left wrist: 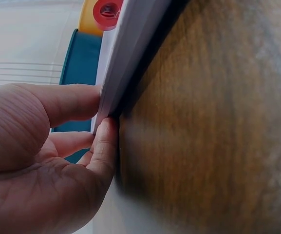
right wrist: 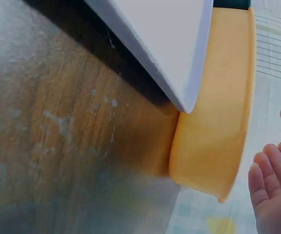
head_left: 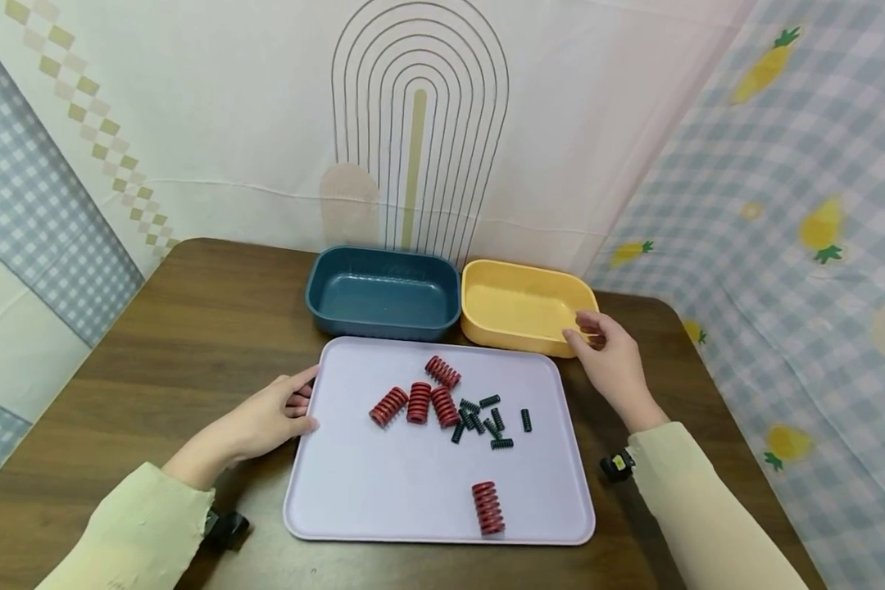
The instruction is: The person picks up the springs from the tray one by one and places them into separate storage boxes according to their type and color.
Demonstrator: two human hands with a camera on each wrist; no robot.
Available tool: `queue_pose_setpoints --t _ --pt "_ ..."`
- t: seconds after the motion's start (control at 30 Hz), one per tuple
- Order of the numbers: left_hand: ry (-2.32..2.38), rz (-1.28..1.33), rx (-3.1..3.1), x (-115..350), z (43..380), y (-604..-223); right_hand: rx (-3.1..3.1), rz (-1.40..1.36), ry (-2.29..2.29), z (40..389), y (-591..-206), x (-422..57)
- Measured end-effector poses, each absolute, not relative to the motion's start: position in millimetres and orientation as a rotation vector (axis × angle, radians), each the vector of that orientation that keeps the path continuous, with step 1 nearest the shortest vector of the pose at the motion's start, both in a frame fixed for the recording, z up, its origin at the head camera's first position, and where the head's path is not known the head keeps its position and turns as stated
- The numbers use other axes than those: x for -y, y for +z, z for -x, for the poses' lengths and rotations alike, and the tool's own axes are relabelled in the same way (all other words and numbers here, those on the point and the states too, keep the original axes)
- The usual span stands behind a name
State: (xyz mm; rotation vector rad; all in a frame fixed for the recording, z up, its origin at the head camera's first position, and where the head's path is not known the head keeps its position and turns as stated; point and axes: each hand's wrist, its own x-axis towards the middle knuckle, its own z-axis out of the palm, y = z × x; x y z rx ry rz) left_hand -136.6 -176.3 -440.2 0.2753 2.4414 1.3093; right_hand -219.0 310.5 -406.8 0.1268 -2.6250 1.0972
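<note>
My left hand (head_left: 261, 422) grips the left edge of a pale lilac tray (head_left: 383, 492), thumb at the rim and fingertips tucked under it in the left wrist view. Several thick red coil springs (head_left: 418, 402) lie in the tray's upper middle, and another red spring (head_left: 488, 508) lies near its front edge. Right of the main group are several small dark green springs (head_left: 497, 419), most of them clustered. At the right end of a yellow bin (head_left: 512, 338), my right hand (head_left: 614, 366) hovers with relaxed fingers and holds nothing; the right wrist view shows it apart from the bin.
A dark blue bin (head_left: 383, 329) stands left of the yellow one, both directly behind the tray. They sit on a brown wooden table (head_left: 214, 328). Patterned cloth (head_left: 251, 123) hangs behind and at both sides.
</note>
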Motion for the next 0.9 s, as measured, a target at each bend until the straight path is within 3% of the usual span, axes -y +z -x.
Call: queue_pose_setpoints --t 0.47,0.9 --pt "1.314 -0.287 -2.436 175.7 136.5 -439.1 2.728 -0.242 1.323 182.4 -400.6 -315.2" --pt "1.291 -0.298 -2.451 174.3 136.1 -438.5 3.001 -0.399 1.380 159.0 -429.8 -304.4"
